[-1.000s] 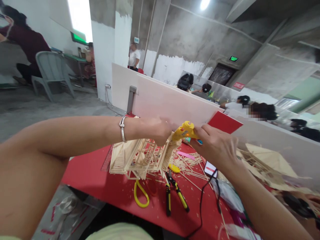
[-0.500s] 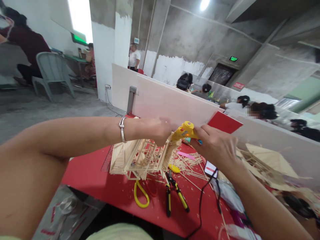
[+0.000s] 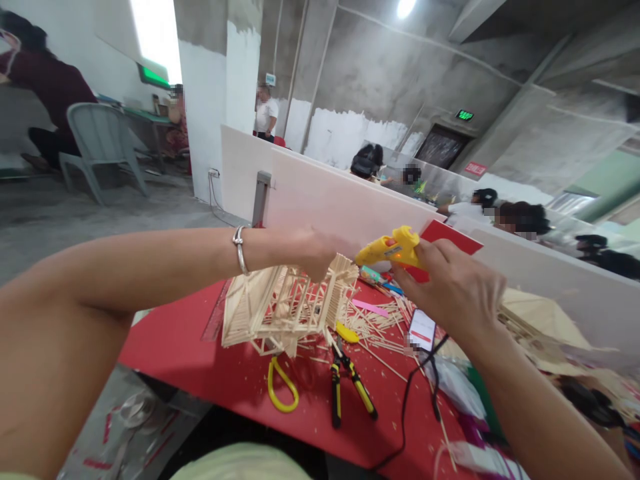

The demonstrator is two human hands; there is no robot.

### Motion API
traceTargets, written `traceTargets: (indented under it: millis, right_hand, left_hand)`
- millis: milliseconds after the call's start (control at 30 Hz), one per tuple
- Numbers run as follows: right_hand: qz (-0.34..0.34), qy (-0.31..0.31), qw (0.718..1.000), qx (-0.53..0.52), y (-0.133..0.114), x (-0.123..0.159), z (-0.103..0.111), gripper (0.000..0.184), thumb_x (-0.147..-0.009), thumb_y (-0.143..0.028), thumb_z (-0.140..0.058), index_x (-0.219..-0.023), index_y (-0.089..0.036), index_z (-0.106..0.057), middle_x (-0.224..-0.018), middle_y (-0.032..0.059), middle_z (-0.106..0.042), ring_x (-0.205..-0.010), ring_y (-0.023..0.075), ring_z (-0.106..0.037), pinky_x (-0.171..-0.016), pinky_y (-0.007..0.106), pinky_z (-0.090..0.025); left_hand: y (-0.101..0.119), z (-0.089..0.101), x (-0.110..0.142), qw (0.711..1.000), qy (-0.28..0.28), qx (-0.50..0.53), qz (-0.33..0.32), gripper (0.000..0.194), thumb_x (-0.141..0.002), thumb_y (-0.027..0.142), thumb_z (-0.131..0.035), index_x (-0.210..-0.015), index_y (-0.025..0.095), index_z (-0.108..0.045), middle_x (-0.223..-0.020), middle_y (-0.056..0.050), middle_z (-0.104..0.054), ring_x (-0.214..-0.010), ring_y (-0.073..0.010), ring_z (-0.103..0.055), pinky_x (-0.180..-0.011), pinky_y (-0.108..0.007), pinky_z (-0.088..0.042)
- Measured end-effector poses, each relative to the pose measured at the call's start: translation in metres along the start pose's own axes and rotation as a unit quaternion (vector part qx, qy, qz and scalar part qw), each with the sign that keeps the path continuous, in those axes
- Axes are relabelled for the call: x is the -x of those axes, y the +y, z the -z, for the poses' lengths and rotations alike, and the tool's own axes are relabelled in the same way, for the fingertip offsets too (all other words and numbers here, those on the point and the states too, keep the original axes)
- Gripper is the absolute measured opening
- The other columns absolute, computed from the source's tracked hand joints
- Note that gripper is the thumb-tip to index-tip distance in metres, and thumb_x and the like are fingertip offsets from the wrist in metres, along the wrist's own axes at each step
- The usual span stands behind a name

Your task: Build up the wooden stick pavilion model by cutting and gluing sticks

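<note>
My right hand (image 3: 450,283) is wrapped round a yellow hot glue gun (image 3: 390,248), which shows a small orange light. The gun's nozzle points left, just above and apart from a house model (image 3: 280,307) built of thin wooden sticks. My left hand (image 3: 320,253), below a silver bangle, is closed at the model's upper edge, with its thumb pointing down; most of its fingertips are hidden. The model rests on the red tabletop (image 3: 185,353). Loose wooden sticks (image 3: 380,327) lie spread to its right.
In front of the model are black-and-yellow pliers (image 3: 350,387) and a yellow loop (image 3: 283,390). A phone (image 3: 421,330) and a black cord (image 3: 407,400) lie at the right. White partition boards (image 3: 320,193) stand behind the table. Several people sit beyond them.
My right hand has drawn the glue gun up and to the right, away from the model's roof edge. My left hand stays at the model, shifted slightly left.
</note>
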State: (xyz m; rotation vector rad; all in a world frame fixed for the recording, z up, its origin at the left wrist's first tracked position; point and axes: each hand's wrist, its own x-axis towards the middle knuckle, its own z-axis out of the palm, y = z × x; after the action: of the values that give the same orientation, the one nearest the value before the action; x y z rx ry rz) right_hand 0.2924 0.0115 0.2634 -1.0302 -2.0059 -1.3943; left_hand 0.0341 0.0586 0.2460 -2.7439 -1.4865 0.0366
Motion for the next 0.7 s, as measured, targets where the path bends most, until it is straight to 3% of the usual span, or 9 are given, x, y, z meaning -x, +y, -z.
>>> traceTargets:
  millis: [133, 500, 567, 700]
  right_hand:
    - [0.002, 0.031, 0.999, -0.006, -0.001, -0.002, 0.002, 0.041, -0.087, -0.056, -0.062, -0.1, -0.017, -0.066, -0.076, 0.0015, -0.064, -0.057, 0.011, -0.048, -0.049, 0.026, -0.02]
    - [-0.008, -0.022, 0.999, -0.034, -0.012, 0.002, -0.002, 0.04, -0.088, -0.056, -0.057, -0.098, -0.018, -0.065, -0.075, 0.0036, -0.06, -0.06, 0.0124, -0.046, -0.053, 0.028, -0.015]
    - [-0.013, -0.021, 0.999, -0.041, -0.012, 0.001, -0.003, 0.039, -0.09, -0.054, -0.055, -0.099, -0.018, -0.065, -0.075, 0.0038, -0.06, -0.06, 0.0127, -0.046, -0.053, 0.028, -0.014]
    - [-0.018, -0.014, 0.999, -0.045, -0.011, 0.0, -0.005, 0.038, -0.09, -0.053, -0.055, -0.101, -0.018, -0.065, -0.075, 0.0036, -0.06, -0.061, 0.0123, -0.045, -0.053, 0.028, -0.015]
  left_hand:
    - [0.003, 0.013, -0.002, 0.996, -0.072, -0.02, 0.046, 0.029, -0.067, 0.024, -0.069, -0.093, 0.02, -0.081, -0.061, -0.006, -0.066, -0.065, -0.02, -0.059, -0.062, -0.029, -0.042]
    - [0.017, 0.037, 0.002, 0.99, -0.127, -0.042, 0.037, 0.018, -0.072, 0.022, -0.066, -0.081, 0.015, -0.079, -0.063, -0.008, -0.066, -0.064, -0.0201, -0.058, -0.064, -0.031, -0.042]
    - [0.019, 0.04, 0.002, 0.99, -0.124, -0.037, 0.048, 0.017, -0.07, 0.02, -0.067, -0.081, 0.015, -0.079, -0.063, -0.008, -0.066, -0.066, -0.0206, -0.058, -0.065, -0.031, -0.042]
    - [0.021, 0.035, 0.006, 0.996, -0.058, -0.041, 0.062, 0.022, -0.067, 0.018, -0.069, -0.086, 0.018, -0.08, -0.07, -0.009, -0.069, -0.071, -0.021, -0.059, -0.069, -0.032, -0.042]
